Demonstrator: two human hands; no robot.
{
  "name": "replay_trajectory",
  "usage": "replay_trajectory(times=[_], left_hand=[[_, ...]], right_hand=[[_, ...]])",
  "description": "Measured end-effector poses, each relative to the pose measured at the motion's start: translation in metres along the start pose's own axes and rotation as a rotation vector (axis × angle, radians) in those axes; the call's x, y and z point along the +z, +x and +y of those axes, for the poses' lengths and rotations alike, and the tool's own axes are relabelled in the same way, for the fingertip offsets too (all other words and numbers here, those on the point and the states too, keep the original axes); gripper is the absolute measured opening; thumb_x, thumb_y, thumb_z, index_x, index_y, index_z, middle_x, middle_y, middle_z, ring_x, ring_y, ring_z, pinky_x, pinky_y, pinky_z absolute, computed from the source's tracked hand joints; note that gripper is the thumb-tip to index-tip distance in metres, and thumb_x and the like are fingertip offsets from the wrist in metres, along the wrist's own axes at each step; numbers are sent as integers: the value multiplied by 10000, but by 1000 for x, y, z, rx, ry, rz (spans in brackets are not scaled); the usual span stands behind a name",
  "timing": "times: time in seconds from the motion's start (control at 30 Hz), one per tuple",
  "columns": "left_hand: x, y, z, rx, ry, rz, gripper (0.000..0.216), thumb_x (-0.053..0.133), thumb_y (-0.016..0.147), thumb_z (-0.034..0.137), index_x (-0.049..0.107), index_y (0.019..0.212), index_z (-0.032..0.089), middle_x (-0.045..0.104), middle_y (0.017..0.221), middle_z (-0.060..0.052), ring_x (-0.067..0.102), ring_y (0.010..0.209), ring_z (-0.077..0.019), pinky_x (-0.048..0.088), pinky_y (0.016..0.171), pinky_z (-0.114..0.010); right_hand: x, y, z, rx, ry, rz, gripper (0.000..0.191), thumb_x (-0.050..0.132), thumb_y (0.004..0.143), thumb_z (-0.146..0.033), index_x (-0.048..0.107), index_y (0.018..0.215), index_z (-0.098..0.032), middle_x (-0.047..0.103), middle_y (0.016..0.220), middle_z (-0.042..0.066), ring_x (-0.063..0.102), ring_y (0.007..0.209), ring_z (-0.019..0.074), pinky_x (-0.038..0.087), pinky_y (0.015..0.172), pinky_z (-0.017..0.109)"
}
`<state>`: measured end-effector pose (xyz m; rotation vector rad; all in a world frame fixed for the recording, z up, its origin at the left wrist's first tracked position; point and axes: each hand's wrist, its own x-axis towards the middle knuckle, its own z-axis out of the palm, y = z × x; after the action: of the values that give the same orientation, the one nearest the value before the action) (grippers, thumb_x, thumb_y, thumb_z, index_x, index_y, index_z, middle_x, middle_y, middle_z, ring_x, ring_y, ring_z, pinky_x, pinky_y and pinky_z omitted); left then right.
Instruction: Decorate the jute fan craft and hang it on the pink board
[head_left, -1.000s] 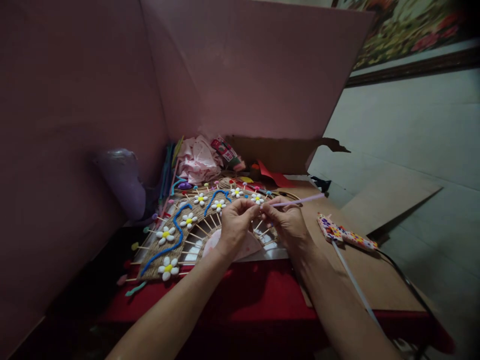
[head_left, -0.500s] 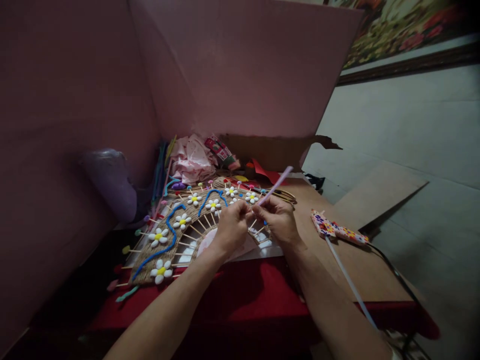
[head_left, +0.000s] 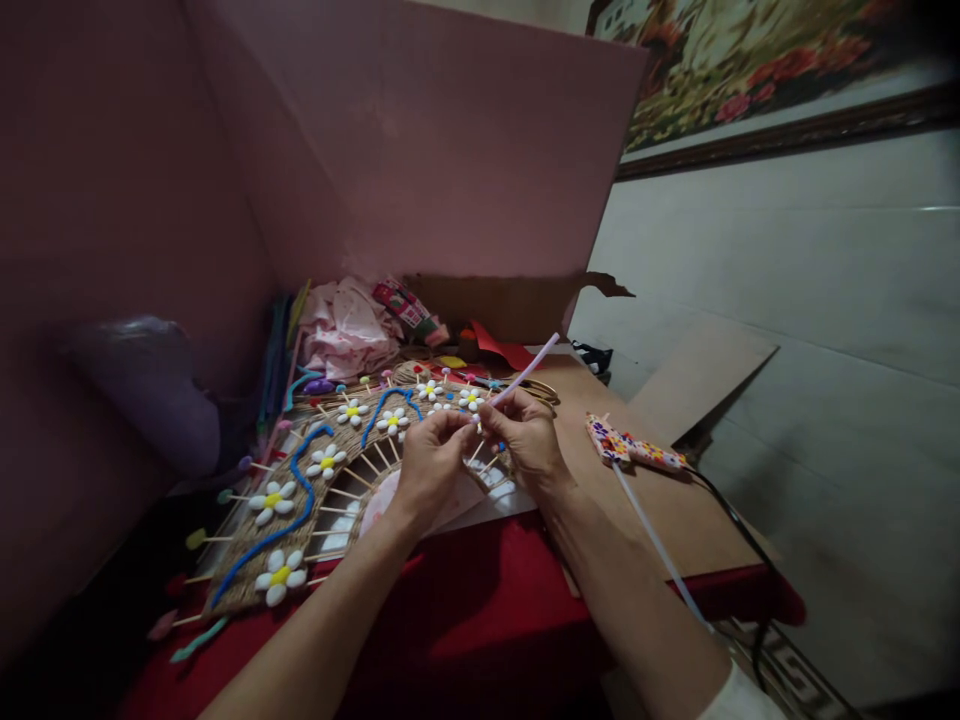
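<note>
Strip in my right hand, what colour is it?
The strip is pale lilac, seen best in the current head view.

The pale purple stick [head_left: 525, 372] in the right hand [head_left: 529, 440] now slants up, but one second ago it lay almost flat. The camera has turned to the right, so more of the flower painting [head_left: 757, 75] shows, and a white sleeve [head_left: 726, 697] and a patterned strip [head_left: 796, 672] peek in near the bottom.
</note>
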<state>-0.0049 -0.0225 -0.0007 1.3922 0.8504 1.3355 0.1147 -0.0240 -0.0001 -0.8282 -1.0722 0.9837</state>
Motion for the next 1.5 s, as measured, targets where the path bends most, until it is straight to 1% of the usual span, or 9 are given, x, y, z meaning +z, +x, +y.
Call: replay_trajectory(times=[0.2,0.47,0.57,0.73,0.83,1.1,1.2,1.3,1.5], left_hand=[[3,-1,5,67,80,-19,153,603,721,307,617,688,159,561,553,3,460,477,-99,362,457,-201],[-9,3,-1,352,624,-101,164,538,753,158,694,770,206,660,711,-33,565,656,-139,383,649,-233],[-8,4,-1,302,539,-69,124,558,751,187,682,752,194,651,695,-32,557,635,-135,388,628,-231],[-2,1,4,60,93,-55,167,604,728,323,610,731,156,573,601,-2,476,492,-113,391,464,-223],[-2,0,6,74,56,-48,186,582,746,334,585,756,149,559,613,5,475,489,-109,404,458,-228],[-11,5,4,417,643,-113,116,499,801,172,604,755,157,570,654,-3,492,596,-102,361,583,-221],[-13,6,2,510,783,-151,144,484,815,147,626,789,158,613,724,-29,537,681,-125,374,658,-244],[-13,6,0,480,704,-95,123,505,809,158,622,772,162,618,728,-29,543,684,-127,383,661,-243],[-10,3,1,237,295,-28,112,552,798,269,609,774,176,601,669,2,530,606,-108,397,581,-221]], right_hand=[[-1,0,-2,-15,-59,12,317,731,632,-409,518,652,-175,483,498,-50,406,421,73,316,393,204],[-4,-1,5,-257,-391,-19,198,670,704,-296,540,621,-171,518,645,-19,459,616,102,381,580,229],[-3,-1,4,-191,-293,9,211,682,694,-308,537,627,-169,502,593,-28,448,551,94,366,517,223],[0,0,1,-39,19,31,280,717,656,-362,514,665,-171,496,502,-52,428,430,80,325,409,204],[0,0,2,0,49,-8,280,722,655,-373,544,686,-159,524,529,-37,449,449,82,347,423,207],[-5,1,6,-215,-284,-37,264,674,716,-354,526,621,-157,452,571,-37,391,525,74,325,489,207],[-5,2,8,-213,-312,-53,283,692,698,-340,502,595,-158,452,573,-35,400,535,76,334,492,203],[-3,2,8,-92,-198,-39,276,679,707,-369,508,634,-165,454,503,-51,384,438,67,303,414,197],[1,-2,1,68,77,-88,279,713,675,-380,576,702,-139,544,522,-20,475,447,81,370,394,185]])
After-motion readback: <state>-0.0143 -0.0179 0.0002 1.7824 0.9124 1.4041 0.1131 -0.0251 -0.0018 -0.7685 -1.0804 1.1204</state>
